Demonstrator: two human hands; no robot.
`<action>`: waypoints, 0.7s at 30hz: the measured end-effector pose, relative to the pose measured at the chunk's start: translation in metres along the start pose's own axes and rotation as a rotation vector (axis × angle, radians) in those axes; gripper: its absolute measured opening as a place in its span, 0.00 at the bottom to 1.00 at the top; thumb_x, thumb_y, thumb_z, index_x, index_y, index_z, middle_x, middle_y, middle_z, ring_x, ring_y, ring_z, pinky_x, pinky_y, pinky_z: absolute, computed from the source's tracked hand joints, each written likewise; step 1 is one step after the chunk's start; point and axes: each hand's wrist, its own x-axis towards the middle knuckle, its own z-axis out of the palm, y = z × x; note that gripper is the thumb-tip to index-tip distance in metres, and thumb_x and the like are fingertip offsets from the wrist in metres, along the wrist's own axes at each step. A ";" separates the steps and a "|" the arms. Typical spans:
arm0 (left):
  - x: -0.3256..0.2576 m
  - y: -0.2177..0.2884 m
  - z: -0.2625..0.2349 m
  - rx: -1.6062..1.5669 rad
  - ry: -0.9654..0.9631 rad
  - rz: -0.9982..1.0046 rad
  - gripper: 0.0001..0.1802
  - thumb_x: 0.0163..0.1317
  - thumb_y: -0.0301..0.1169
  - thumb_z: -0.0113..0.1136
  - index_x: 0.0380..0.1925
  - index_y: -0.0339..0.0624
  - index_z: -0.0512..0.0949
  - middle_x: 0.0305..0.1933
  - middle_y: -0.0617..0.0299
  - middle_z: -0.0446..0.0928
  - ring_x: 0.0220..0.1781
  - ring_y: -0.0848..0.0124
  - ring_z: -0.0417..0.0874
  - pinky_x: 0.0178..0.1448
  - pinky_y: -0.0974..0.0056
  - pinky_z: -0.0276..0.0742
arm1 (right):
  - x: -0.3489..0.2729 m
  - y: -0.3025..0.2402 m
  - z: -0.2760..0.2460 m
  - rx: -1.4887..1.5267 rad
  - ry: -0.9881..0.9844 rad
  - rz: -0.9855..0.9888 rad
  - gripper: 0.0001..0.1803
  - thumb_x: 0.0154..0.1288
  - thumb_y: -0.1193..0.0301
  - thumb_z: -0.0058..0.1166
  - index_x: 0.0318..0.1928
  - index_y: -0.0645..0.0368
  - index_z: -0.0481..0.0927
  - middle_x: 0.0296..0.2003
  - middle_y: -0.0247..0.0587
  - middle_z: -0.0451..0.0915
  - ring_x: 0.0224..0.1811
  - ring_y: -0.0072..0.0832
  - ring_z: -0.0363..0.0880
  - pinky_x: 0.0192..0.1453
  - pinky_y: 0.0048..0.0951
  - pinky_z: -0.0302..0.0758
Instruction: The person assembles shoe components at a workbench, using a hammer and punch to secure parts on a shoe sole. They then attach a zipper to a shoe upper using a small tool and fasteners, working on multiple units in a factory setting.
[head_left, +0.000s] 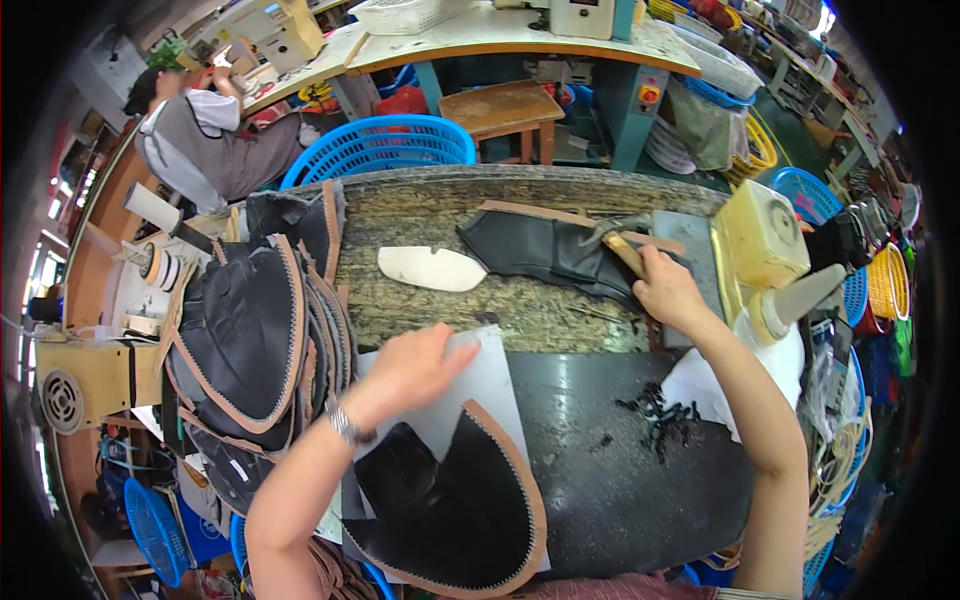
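Note:
My left hand [420, 368] is stretched out flat, fingers extended, above a pale grey sheet [490, 365]. Below it lies a black leather-like shoe piece [480, 500] with a brown, zigzag-cut edge and a notch at its top. My right hand [668, 288] is closed round the wooden handle of what looks like a hammer [625, 253]; its dark head rests by a folded black leather-like piece [540, 245] with a brown strip. Beside that piece sits a cream-white flat template [430, 268]. A stack of black, brown-edged pieces [240, 335] stands left of my left hand.
Black scraps [660, 410] lie on the dark bench mat [620, 480]. At the right edge stand a yellowish container [765, 235] and a grey cone [810, 295]. A blue basket [390, 140] and a wooden stool [500, 108] are beyond the bench. A person [215, 140] sits far left.

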 end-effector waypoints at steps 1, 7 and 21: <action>-0.014 -0.004 0.010 -0.014 0.139 0.100 0.25 0.60 0.46 0.53 0.44 0.33 0.72 0.36 0.45 0.77 0.41 0.49 0.78 0.45 0.48 0.69 | 0.001 -0.001 0.000 -0.003 0.001 -0.003 0.21 0.55 0.69 0.49 0.50 0.62 0.65 0.45 0.57 0.73 0.49 0.54 0.73 0.53 0.48 0.70; -0.051 0.052 0.042 0.058 0.217 0.302 0.24 0.54 0.38 0.60 0.45 0.31 0.68 0.49 0.44 0.74 0.53 0.53 0.73 0.54 0.55 0.65 | -0.003 -0.010 -0.001 0.002 0.002 0.028 0.22 0.55 0.70 0.50 0.51 0.60 0.65 0.45 0.57 0.73 0.49 0.54 0.72 0.52 0.47 0.69; 0.036 -0.076 -0.004 0.290 0.252 0.154 0.07 0.52 0.26 0.53 0.31 0.36 0.74 0.26 0.49 0.78 0.34 0.57 0.82 0.40 0.56 0.77 | -0.051 -0.038 -0.049 0.913 -0.001 -0.080 0.15 0.66 0.64 0.48 0.46 0.60 0.70 0.20 0.24 0.64 0.13 0.11 0.60 0.14 0.17 0.58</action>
